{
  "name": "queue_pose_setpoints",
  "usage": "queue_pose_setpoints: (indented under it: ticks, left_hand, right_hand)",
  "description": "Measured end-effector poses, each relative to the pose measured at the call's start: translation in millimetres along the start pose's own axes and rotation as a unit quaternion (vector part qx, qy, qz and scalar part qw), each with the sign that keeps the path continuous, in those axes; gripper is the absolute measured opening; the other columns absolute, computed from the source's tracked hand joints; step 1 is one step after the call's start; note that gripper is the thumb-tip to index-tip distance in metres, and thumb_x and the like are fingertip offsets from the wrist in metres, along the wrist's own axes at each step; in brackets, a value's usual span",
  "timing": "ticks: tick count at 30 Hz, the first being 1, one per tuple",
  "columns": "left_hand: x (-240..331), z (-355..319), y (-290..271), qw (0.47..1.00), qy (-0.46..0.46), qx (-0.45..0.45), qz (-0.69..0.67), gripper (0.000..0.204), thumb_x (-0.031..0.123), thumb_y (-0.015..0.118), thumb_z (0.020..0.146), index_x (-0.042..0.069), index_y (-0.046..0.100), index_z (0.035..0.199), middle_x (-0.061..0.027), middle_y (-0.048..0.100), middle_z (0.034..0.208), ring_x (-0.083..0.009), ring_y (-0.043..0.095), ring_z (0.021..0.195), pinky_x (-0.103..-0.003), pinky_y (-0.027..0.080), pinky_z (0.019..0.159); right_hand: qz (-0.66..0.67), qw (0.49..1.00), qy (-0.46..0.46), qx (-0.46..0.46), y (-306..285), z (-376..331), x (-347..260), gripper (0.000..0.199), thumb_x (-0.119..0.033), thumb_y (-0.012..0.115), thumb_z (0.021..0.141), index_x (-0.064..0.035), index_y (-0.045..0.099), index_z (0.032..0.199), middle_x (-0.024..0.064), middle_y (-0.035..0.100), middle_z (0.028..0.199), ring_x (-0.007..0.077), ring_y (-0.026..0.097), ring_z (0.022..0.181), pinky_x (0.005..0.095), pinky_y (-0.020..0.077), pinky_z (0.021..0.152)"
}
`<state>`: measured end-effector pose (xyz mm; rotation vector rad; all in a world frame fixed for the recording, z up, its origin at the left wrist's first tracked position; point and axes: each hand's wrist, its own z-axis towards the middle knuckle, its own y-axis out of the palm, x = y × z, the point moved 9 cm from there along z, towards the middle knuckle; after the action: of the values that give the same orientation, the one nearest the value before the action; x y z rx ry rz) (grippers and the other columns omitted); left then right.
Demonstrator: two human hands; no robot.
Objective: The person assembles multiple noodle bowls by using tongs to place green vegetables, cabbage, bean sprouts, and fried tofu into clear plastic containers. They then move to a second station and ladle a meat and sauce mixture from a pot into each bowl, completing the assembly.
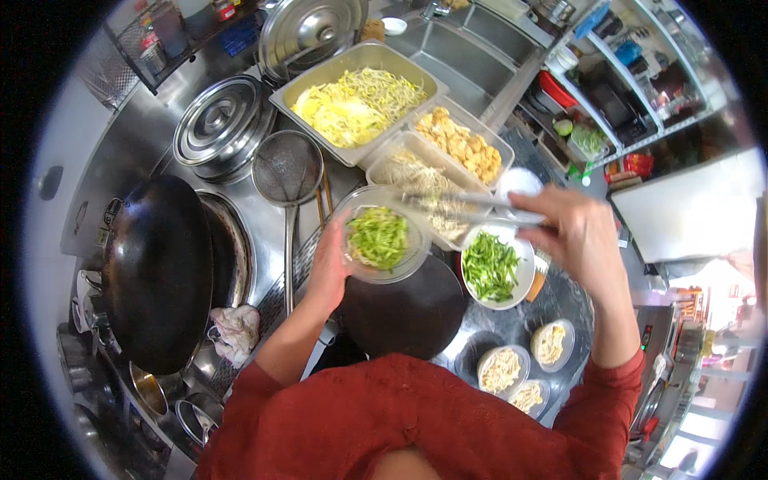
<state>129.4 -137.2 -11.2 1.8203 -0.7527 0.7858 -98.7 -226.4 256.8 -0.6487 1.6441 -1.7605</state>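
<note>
Head view: left hand point(326, 262) half-curled round a clear plastic bowl point(390, 276), probably so its chopped greens point(376, 238) sit level; right hand point(574, 226) closed round metal tongs point(480, 210).

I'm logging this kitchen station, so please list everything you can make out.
Wok: one, black, left
Lidded pot: one, silver, upper left
Large lid: one, silver, top
Strainer: one, grey, upper left
Sprout tray: one, silver, top centre
Container of golden pieces: one, clear, upper centre
Container of pale shreds: one, clear, centre
Greens bowl: one, white, right of centre
Greens tub: one, clear, centre
Tongs: one, silver, centre
Tubs of pale strips: three, clear, lower right
Dark disc: one, black, below centre
Crumpled cloth: one, whitish, lower left
Sink: one, silver, top
Small bowl: one, white, by the sink
Shelf rack: one, whitish, upper right
Sleeves: two, red, lower edge
Left hand: one, bare, holding the tub
Right hand: one, bare, holding the tongs
</note>
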Motion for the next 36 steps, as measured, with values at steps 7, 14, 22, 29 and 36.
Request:
queue_pose_setpoints:
  ticks: [7, 14, 22, 29, 36]
  left_hand:
    - [54, 8, -92, 0.99, 0.087, 0.09, -0.066, 0.066, 0.052, 0.029, 0.11, 0.003, 0.038, 0.153, -0.0147, 0.049, 0.149, -0.0279, 0.054, 0.133, -0.048, 0.049, 0.107]
    - [86, 16, -144, 0.969, 0.132, 0.162, -0.131, 0.067, 0.053, 0.033, 0.109, 0.003, 0.037, 0.153, -0.0135, 0.046, 0.152, -0.0286, 0.046, 0.14, -0.047, 0.04, 0.114]
    - [138, 52, -112, 0.973, 0.205, 0.077, -0.071, 0.063, 0.051, 0.027, 0.11, 0.005, 0.04, 0.151, -0.0129, 0.053, 0.146, -0.0282, 0.054, 0.134, -0.05, 0.051, 0.104]
    - [157, 114, -99, 0.97, 0.187, 0.154, -0.007, 0.066, 0.055, 0.035, 0.107, 0.004, 0.043, 0.147, -0.0159, 0.059, 0.134, -0.029, 0.068, 0.113, -0.043, 0.064, 0.071]
    - [158, 156, -64, 0.974, 0.159, 0.16, 0.027, 0.07, 0.064, 0.039, 0.103, 0.006, 0.047, 0.143, -0.0135, 0.061, 0.13, -0.0254, 0.069, 0.106, -0.039, 0.064, 0.065]
  right_hand:
    - [-0.211, 0.975, -0.034, -0.056, 91, 210, 29, 0.073, -0.037, 0.087, 0.069, -0.0172, 0.062, 0.135, 0.0053, 0.069, 0.109, 0.0278, 0.068, 0.103, 0.042, 0.0555, 0.081]
    - [-0.256, 0.958, -0.076, -0.109, 175, 292, 11, 0.052, -0.041, 0.088, 0.07, -0.0146, 0.072, 0.111, 0.0052, 0.074, 0.105, 0.0247, 0.071, 0.102, 0.039, 0.056, 0.081]
    - [-0.15, 0.985, -0.015, -0.078, 129, 268, 42, 0.038, -0.036, 0.08, 0.081, -0.0263, 0.075, 0.117, 0.0088, 0.075, 0.093, 0.0285, 0.073, 0.091, 0.0415, 0.0567, 0.079]
    - [0.012, 0.998, 0.055, 0.017, 37, 239, 78, 0.045, -0.029, 0.082, 0.079, -0.0147, 0.074, 0.122, 0.0155, 0.075, 0.103, 0.0318, 0.071, 0.087, 0.0379, 0.0542, 0.078]
    - [0.209, 0.975, 0.028, 0.068, -46, 217, 78, 0.049, -0.028, 0.085, 0.082, -0.0026, 0.073, 0.123, 0.0058, 0.075, 0.096, 0.0103, 0.064, 0.083, 0.0281, 0.0515, 0.077]
